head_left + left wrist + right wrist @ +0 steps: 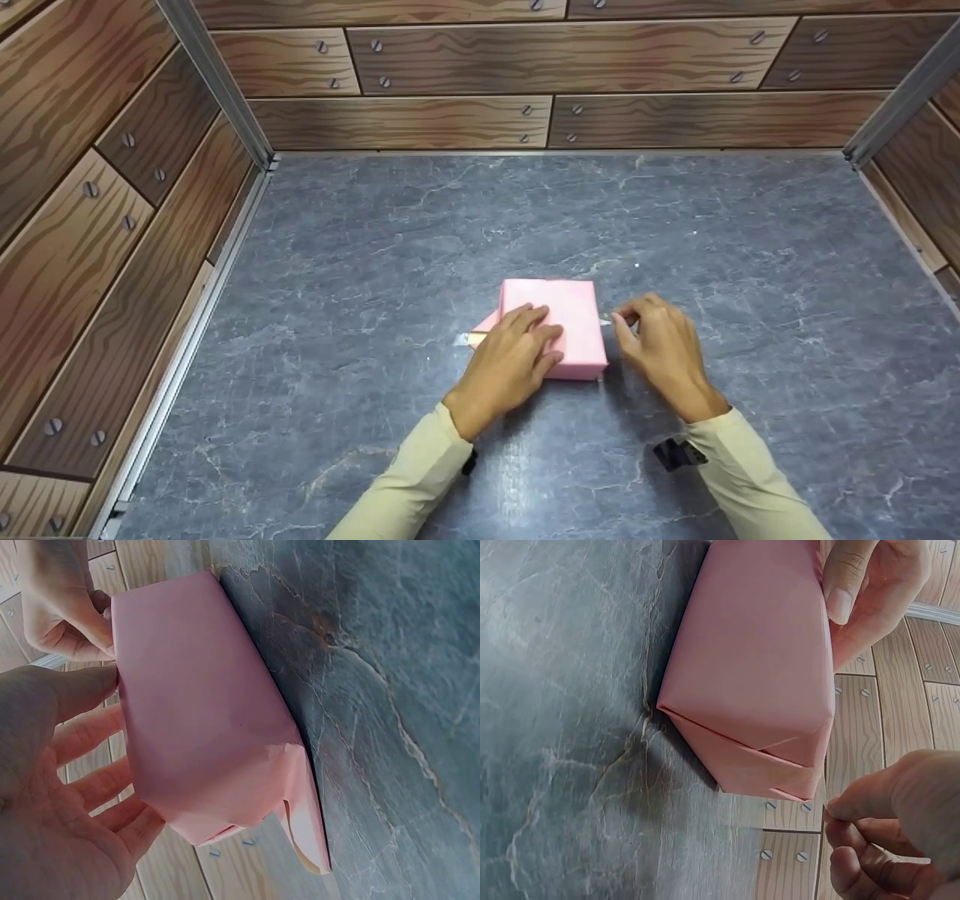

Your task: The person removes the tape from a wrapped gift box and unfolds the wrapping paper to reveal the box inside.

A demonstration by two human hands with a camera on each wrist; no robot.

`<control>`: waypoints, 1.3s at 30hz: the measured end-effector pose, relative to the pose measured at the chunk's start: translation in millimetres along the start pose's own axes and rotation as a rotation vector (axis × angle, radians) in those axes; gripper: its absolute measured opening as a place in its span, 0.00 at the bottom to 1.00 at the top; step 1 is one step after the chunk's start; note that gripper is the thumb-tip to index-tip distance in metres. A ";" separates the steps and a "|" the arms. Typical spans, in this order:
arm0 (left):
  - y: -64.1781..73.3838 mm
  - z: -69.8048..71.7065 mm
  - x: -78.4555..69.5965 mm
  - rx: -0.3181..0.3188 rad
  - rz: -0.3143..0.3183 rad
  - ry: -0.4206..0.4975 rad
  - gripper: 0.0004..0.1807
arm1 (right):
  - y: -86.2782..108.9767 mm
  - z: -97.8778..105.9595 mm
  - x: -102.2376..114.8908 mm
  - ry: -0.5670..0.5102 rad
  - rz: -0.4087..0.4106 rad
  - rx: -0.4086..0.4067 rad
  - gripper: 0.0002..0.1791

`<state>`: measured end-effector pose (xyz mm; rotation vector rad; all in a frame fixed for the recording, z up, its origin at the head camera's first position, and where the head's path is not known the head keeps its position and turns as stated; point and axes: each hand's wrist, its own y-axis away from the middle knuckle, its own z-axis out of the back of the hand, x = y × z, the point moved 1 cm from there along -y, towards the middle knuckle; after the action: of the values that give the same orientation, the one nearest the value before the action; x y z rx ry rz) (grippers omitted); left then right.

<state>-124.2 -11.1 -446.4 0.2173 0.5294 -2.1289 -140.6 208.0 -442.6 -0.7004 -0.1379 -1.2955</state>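
One pink, rectangular paper-wrapped box (579, 322), likely light, best side-held: our left hand (514, 352) splays atop; our right hand (664, 341) pinches clear tape (604, 321).

Pink box (581, 311) under L hand (506, 364), fingers spread on top; R hand (664, 346) just R of box, thumb & index pinching sm. clear strip (605, 322). Flap (486, 327) w/ clear tab (461, 340) just L of L hand. Marbled grey surf. (360, 285) under both hands; wood-patt. panels (570, 56) beyond
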 end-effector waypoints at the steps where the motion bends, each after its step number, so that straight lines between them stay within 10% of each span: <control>1: 0.0 -0.1 0.1 0.001 0.002 0.003 0.17 | 0.2 0.3 -0.6 -0.001 -0.006 0.005 0.02; 39: 2.0 -0.7 1.4 0.025 0.006 0.010 0.15 | 5.0 19.3 -11.0 0.007 -0.034 0.002 0.02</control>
<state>-123.4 -12.8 -448.1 0.2438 0.5072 -2.1304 -133.8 228.2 -434.5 -0.6947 -0.1461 -1.3300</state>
